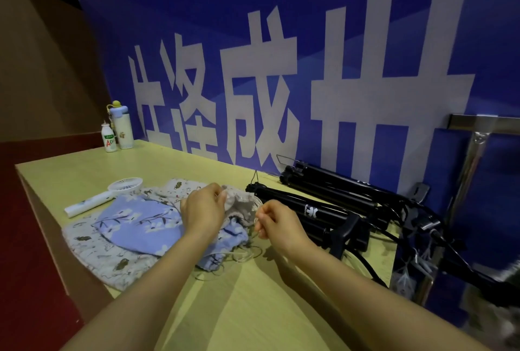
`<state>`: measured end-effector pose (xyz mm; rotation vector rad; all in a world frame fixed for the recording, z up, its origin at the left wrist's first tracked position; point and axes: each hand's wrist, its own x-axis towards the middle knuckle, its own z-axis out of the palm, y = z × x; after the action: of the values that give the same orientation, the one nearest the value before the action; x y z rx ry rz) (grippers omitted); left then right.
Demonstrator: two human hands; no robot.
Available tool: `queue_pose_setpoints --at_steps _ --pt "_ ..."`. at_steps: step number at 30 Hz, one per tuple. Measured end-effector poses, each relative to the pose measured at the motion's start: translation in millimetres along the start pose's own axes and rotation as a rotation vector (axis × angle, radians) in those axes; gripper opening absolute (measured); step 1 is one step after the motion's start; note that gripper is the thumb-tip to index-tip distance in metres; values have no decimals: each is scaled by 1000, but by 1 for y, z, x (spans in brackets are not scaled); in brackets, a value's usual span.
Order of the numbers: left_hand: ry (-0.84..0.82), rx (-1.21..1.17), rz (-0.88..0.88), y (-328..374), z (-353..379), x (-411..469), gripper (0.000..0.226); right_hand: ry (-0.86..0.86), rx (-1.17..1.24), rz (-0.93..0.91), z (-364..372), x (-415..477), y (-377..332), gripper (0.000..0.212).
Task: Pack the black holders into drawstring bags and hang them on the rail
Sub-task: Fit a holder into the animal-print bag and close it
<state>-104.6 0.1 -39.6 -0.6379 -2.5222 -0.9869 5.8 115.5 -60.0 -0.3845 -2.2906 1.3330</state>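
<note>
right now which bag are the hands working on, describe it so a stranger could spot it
Start at the pale yellow table below the blue banner; a heap of cloth bags lies left of the black holders. It is the grey bag at the heap's right end, pinched by the left hand, unlike the flat blue floral bag.

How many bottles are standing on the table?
2. A small white bottle with a green label stands at the far left corner, and a taller pale bottle with a yellow knob stands right beside it, nearer the blue banner.
</note>
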Motion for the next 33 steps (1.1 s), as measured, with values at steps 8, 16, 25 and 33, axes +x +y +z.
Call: queue_pose_setpoints --at_steps 8,16,25,33 --pt "236 -199 256 27 -73 8 23 88 -48 -323 20 4 -73 11" --pt "344 -385 334 76 -131 -4 17 192 -165 -414 22 -1 -120 15" --pt "220 -438 -74 47 -112 -19 26 -205 -596 -64 15 -10 -88 10" --pt "283 -511 137 91 -120 -28 18 -213 -496 -224 20 -20 -119 28"
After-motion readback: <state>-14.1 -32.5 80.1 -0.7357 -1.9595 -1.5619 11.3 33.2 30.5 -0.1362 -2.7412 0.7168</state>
